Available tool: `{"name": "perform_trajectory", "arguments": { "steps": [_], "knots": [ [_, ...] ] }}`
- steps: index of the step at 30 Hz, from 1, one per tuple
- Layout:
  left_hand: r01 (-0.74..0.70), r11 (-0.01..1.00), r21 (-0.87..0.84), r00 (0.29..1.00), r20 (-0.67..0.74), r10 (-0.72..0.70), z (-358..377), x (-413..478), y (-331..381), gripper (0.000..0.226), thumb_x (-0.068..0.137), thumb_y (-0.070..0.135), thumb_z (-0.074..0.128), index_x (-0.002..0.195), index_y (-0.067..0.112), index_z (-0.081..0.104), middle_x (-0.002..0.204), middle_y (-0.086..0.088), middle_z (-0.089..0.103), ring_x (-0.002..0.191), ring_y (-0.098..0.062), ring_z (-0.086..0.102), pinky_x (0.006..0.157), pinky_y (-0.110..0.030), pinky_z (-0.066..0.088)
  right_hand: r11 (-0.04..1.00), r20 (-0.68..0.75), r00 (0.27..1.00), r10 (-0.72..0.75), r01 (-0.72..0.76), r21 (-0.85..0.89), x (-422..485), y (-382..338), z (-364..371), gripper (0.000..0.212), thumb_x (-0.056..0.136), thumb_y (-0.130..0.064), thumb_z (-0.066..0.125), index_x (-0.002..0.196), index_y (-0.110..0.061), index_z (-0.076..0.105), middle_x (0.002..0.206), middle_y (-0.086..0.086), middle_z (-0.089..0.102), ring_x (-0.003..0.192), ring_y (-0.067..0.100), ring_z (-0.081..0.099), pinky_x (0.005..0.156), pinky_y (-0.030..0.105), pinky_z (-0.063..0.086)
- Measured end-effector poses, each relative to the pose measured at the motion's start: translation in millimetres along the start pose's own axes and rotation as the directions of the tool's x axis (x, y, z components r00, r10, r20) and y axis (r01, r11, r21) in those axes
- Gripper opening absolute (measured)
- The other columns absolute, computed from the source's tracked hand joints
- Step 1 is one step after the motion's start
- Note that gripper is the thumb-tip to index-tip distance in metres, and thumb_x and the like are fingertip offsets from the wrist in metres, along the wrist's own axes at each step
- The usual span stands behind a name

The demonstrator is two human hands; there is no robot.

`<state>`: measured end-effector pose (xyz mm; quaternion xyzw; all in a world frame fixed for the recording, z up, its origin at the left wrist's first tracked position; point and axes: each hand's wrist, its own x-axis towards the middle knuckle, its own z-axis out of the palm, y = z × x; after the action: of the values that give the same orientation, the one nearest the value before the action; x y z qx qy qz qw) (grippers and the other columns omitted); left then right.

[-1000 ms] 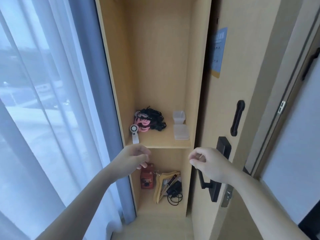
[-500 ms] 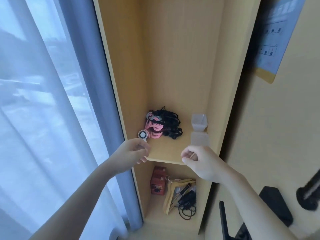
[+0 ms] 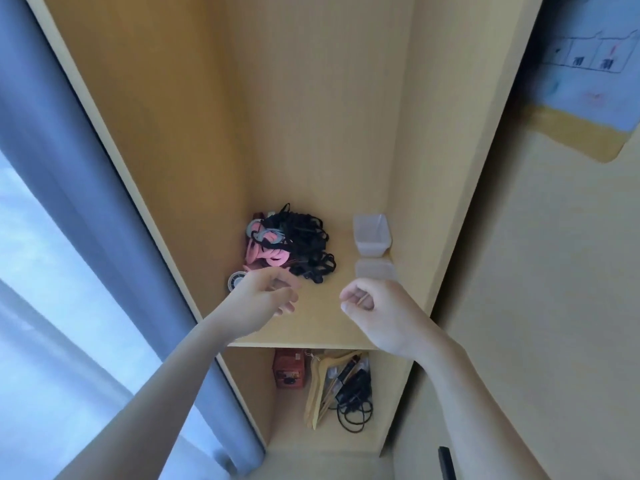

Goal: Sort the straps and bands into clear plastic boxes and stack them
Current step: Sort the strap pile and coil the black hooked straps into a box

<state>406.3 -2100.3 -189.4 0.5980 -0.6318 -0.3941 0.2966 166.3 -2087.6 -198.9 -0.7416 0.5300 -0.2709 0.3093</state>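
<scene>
Over the front of the wooden shelf (image 3: 322, 323), both hands are hovering apart and empty. The left hand (image 3: 265, 299) is hanging with fingers loosely curled, and the right hand (image 3: 375, 310) is showing a loose fist. Just beyond the left hand, the straps and bands (image 3: 298, 244) are lying in a black-and-pink tangle. To the right, a clear plastic box (image 3: 372, 235) is standing open, with a second clear piece (image 3: 375, 270) lying just in front of it.
</scene>
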Motion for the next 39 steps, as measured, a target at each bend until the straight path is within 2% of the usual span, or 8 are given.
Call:
{"name": "perform_trajectory", "arguments": {
  "steps": [3, 7, 12, 16, 23, 31, 39],
  "knots": [
    [0.003, 1.0, -0.013, 1.0, 0.02, -0.003, -12, 33, -5, 0.019, 0.096, 0.004, 0.054, 0.104, 0.015, 0.068, 0.093, -0.005, 0.072, 0.081, -0.018, 0.073, 0.082, -0.036, 0.059, 0.999, -0.025, 0.999, 0.046, -0.046, -0.007, 26, 16, -6, 0.01, 0.098, -0.031, 0.06, 0.104, -0.028, 0.068, 0.094, -0.015, 0.065, 0.084, 0.001, 0.063, 0.078, 0.02, 0.053],
    [0.018, 1.0, -0.02, 0.999, 0.051, -0.017, -29, 69, -18, 0.018, 0.096, 0.007, 0.056, 0.104, 0.017, 0.068, 0.097, -0.007, 0.072, 0.083, -0.018, 0.072, 0.082, -0.035, 0.058, 0.993, -0.056, 0.992, 0.11, -0.113, -0.037, 52, 44, -14, 0.009, 0.096, -0.029, 0.062, 0.094, -0.036, 0.065, 0.089, -0.021, 0.065, 0.082, -0.007, 0.061, 0.065, 0.008, 0.046],
    [0.051, 0.997, -0.05, 0.995, 0.088, -0.046, -44, 101, -49, 0.017, 0.096, 0.006, 0.057, 0.104, 0.015, 0.068, 0.095, -0.009, 0.073, 0.083, -0.021, 0.072, 0.082, -0.035, 0.056, 0.976, -0.084, 0.978, 0.189, -0.196, -0.096, 68, 76, -16, 0.011, 0.094, -0.028, 0.066, 0.091, -0.039, 0.066, 0.09, -0.027, 0.065, 0.084, -0.005, 0.063, 0.07, 0.015, 0.048],
    [0.086, 0.993, -0.083, 0.99, 0.115, -0.077, -40, 120, -72, 0.018, 0.096, 0.003, 0.053, 0.106, 0.01, 0.067, 0.091, -0.006, 0.071, 0.076, -0.014, 0.069, 0.08, -0.035, 0.056, 0.968, -0.066, 0.974, 0.216, -0.223, -0.112, 84, 81, -6, 0.011, 0.094, -0.025, 0.066, 0.092, -0.036, 0.067, 0.09, -0.017, 0.068, 0.085, -0.005, 0.062, 0.069, 0.008, 0.046],
    [0.14, 0.984, -0.107, 0.982, 0.145, -0.124, -29, 135, -100, 0.016, 0.097, 0.003, 0.054, 0.104, 0.01, 0.066, 0.092, -0.006, 0.07, 0.078, -0.016, 0.071, 0.076, -0.031, 0.055, 0.977, 0.067, 0.982, 0.176, -0.166, -0.133, 123, 67, 32, 0.012, 0.097, -0.033, 0.061, 0.108, -0.031, 0.066, 0.1, -0.018, 0.065, 0.089, -0.002, 0.062, 0.081, 0.021, 0.054],
    [0.202, 0.97, -0.137, 0.979, 0.031, -0.2, -30, 125, -112, 0.021, 0.095, 0.002, 0.053, 0.102, 0.015, 0.068, 0.091, -0.005, 0.07, 0.075, -0.016, 0.071, 0.072, -0.028, 0.056, 0.994, 0.192, 0.98, 0.058, -0.038, -0.103, 160, 70, 54, 0.011, 0.096, -0.034, 0.06, 0.104, -0.031, 0.067, 0.098, -0.018, 0.065, 0.086, -0.003, 0.06, 0.08, 0.024, 0.055],
    [0.241, 0.961, -0.139, 0.966, -0.058, -0.251, -20, 131, -101, 0.021, 0.095, 0.003, 0.052, 0.103, 0.015, 0.067, 0.093, -0.005, 0.07, 0.075, -0.013, 0.071, 0.07, -0.024, 0.056, 0.996, 0.301, 0.954, 0.011, 0.015, -0.083, 176, 93, 61, 0.01, 0.096, -0.035, 0.06, 0.103, -0.032, 0.065, 0.1, -0.018, 0.064, 0.087, -0.004, 0.06, 0.077, 0.02, 0.054]
  ]
}}
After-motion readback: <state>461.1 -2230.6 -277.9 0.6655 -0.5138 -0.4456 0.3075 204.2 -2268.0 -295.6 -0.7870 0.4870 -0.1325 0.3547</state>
